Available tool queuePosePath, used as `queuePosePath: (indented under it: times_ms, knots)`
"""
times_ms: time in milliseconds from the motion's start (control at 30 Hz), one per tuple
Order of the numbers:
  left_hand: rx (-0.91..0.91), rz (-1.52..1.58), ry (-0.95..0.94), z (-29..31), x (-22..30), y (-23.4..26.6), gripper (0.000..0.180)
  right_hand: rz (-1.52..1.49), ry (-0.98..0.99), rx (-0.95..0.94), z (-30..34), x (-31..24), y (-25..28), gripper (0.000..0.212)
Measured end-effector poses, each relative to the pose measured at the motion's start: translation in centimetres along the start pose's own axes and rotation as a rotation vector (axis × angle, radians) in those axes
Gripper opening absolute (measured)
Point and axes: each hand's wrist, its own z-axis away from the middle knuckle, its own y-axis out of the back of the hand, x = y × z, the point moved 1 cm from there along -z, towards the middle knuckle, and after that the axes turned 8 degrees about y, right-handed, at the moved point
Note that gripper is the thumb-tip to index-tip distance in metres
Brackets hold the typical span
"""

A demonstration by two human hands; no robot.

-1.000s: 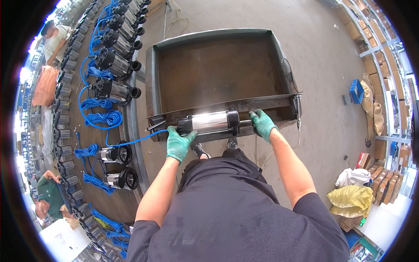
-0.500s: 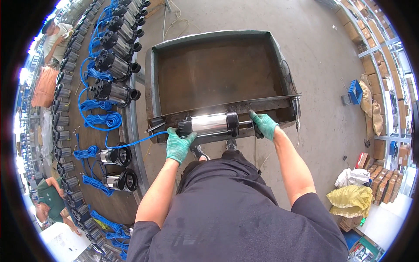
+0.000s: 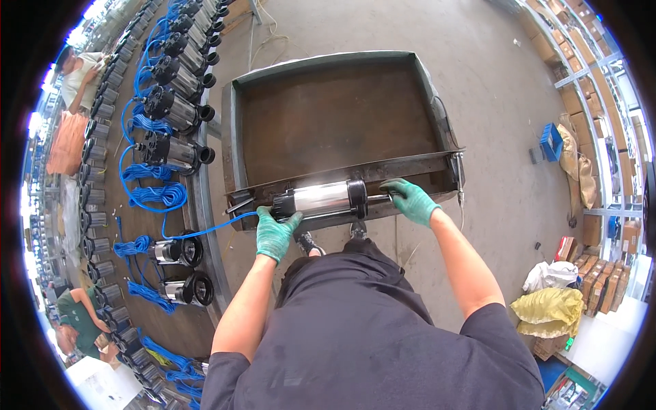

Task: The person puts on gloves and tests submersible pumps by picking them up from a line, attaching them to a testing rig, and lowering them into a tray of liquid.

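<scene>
A submersible pump motor (image 3: 321,200) lies sideways across the near edge of the metal trough, its steel barrel capped in black at both ends. My gloved left hand (image 3: 275,234) grips the left black end from the near side, thumb along the barrel. Out of the right end juts a thin steel shaft (image 3: 378,197). At its tip, the fingers of my gloved right hand (image 3: 413,202) are closed around the shaft; whether a small part is also between them is hidden. A blue cable (image 3: 219,225) runs from the motor's left end to the bench.
Before me stands a rectangular metal trough (image 3: 234,137) with brown liquid inside. Along the left, a bench (image 3: 164,335) carries several pumps (image 3: 174,109) and coiled blue cables (image 3: 164,196). Two people work farther left. A blue crate (image 3: 551,142), sacks (image 3: 549,311) and shelving line the right.
A black part seen under my right hand earlier is no longer visible. That hand has shifted slightly toward the shaft, fingers now at its tip. My left hand keeps its grip on the motor.
</scene>
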Motion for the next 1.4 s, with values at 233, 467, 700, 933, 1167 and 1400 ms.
queuePosePath:
  times_ms: [233,467,700,933,1167,1400]
  knots:
    - [-0.009,0.005,0.004,0.6,1.4,-0.1,0.067,-0.239,-0.219,0.049,-0.9,2.7,-1.6,0.040]
    - [0.007,-0.020,0.020,0.3,0.6,0.1,0.069,-0.239,-0.289,-0.057,-0.9,1.2,-0.7,0.038]
    - [0.003,-0.020,0.020,0.1,0.3,-0.1,0.070,-0.237,-0.378,-0.078,-1.6,0.6,-0.3,0.045]
    - [-0.010,0.027,0.020,0.3,0.9,-0.2,0.067,0.465,0.585,0.114,-0.2,1.9,0.3,0.029]
    - [0.002,0.013,0.019,0.4,1.1,-0.1,0.066,0.256,0.542,-0.074,0.1,2.9,1.6,0.032]
    - [-0.019,0.099,-0.006,0.6,1.4,-0.2,0.060,-0.431,-0.363,0.004,-1.4,1.7,-1.6,0.033]
